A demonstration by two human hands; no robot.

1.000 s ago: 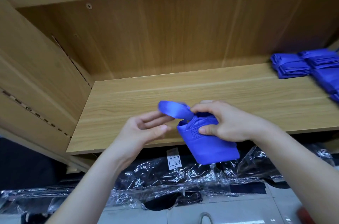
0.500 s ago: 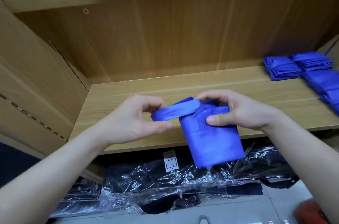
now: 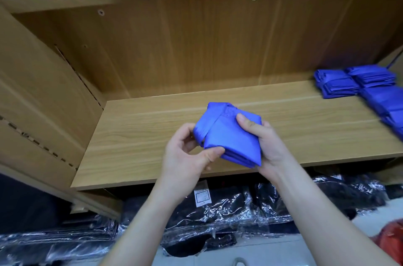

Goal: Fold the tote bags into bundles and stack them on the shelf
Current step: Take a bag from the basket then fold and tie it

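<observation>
- Since a moment ago the loose strap that the left hand [image 3: 187, 156] was drawing across has gone round the blue tote bag [image 3: 229, 135], which is now a flat, compact bundle tipped towards the far side rather than hanging down.
- The left hand pinches the bundle's near left corner, thumb on top; its other fingers are curled behind the cloth and mostly hidden.
- The right hand [image 3: 263, 141] clasps the bundle's right side, thumb pressed on the top face, the remaining fingers out of sight underneath.
- The bundle is held in the air over the near edge of the wooden shelf [image 3: 152, 145]; whether it touches the board I cannot tell.
- A strap band crosses the bundle's left end; a patch of stitching shows by the right thumb, too small to read.
- Far right on the shelf lie the stacked bundles [image 3: 353, 82], the nearer ones blurred and cut off by the frame edge.
- Below the shelf sit dark goods in plastic wrap [image 3: 229, 207], their contents unclear, with a white label [image 3: 201, 196] too blurred to read.
- At the bottom right corner is a red thing [image 3: 390, 241], cut off and unidentifiable.
</observation>
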